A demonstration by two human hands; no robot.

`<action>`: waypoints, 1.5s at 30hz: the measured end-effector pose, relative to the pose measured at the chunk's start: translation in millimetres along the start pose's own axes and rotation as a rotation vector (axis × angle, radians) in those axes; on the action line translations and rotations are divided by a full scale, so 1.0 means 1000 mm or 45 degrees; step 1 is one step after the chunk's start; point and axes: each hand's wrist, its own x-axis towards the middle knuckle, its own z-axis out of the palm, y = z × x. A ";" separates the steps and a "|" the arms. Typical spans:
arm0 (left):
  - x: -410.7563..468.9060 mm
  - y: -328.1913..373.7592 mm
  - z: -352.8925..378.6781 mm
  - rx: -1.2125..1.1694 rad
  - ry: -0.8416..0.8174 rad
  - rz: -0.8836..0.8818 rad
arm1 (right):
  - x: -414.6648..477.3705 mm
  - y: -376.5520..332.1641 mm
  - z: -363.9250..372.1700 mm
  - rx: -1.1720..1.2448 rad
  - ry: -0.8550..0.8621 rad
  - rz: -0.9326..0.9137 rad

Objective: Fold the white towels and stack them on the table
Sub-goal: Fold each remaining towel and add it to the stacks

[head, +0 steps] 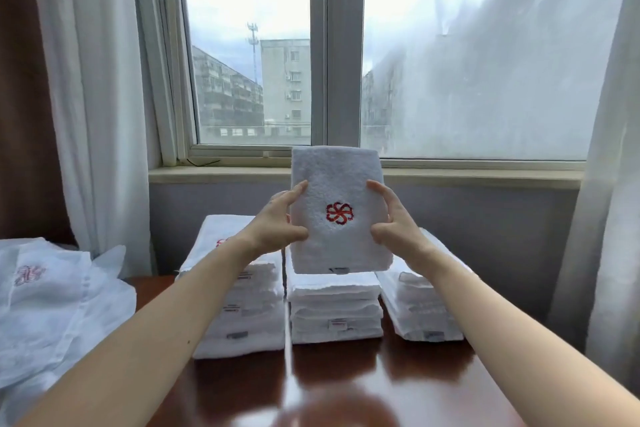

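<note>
The left hand point(280, 218) and right hand point(394, 229) pinch the folded towel point(341, 253) by its sides, above the middle stack point(334, 308) at twelve o'clock on the worktop point(346, 374). Set down off-centre, it could slide off or unfold.

Hotel-type rm: logo'd towel stacks point(335, 312) on wood table point(398, 381), curtains point(97, 97), window point(252, 10) w/ city view.

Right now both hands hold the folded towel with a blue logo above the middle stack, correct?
Not quite: the logo is red, not blue. In the head view, the left hand and right hand hold the folded towel above the middle stack.
</note>
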 end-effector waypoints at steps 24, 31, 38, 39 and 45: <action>-0.008 -0.030 0.045 1.181 -0.218 -0.119 | 0.028 0.061 0.045 -0.773 -0.090 0.365; -0.051 -0.014 0.042 1.131 0.012 0.037 | -0.015 0.023 0.035 -1.096 -0.175 0.139; -0.133 -0.008 0.010 0.888 0.169 -0.004 | -0.077 -0.014 0.074 -0.936 -0.359 -0.322; -0.147 -0.011 0.003 0.900 0.169 -0.047 | -0.084 -0.017 0.083 -0.952 -0.407 -0.373; -0.229 -0.040 -0.042 0.932 0.208 -0.289 | -0.123 -0.028 0.154 -0.982 -0.693 -0.517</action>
